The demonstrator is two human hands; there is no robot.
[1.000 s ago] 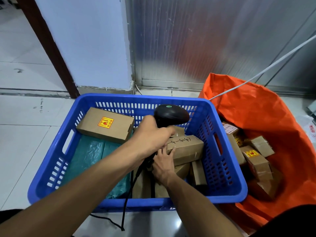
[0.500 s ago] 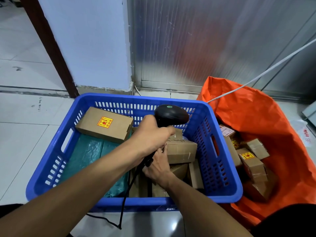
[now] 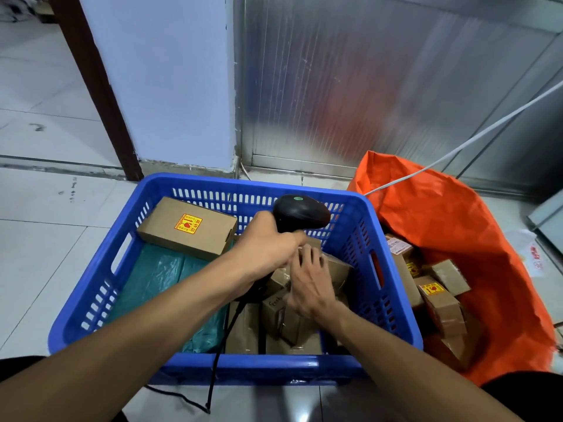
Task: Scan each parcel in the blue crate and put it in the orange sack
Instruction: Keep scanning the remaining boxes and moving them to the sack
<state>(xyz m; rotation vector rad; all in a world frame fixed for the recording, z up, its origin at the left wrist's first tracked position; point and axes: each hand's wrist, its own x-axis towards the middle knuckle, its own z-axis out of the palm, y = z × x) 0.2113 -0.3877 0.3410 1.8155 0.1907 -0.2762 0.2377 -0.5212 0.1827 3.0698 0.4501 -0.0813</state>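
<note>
A blue crate stands on the floor in front of me. My left hand grips a black barcode scanner over the crate's middle, its head pointing right. My right hand lies on a small brown cardboard parcel in the crate's right half, fingers curled over its top. Other brown parcels lie under and around it. A larger box with a yellow and red sticker leans at the crate's back left, above a teal plastic mailer. The orange sack is open to the right and holds several brown parcels.
The scanner's black cable hangs over the crate's front rim to the floor. A white cord runs across the sack's back edge. A white pillar and a metal wall panel rise close behind the crate. Tiled floor lies to the left.
My right hand has moved up from the side of the parcel onto its top, and the parcel has tipped to the right. My left hand with the scanner has stayed over the crate.
</note>
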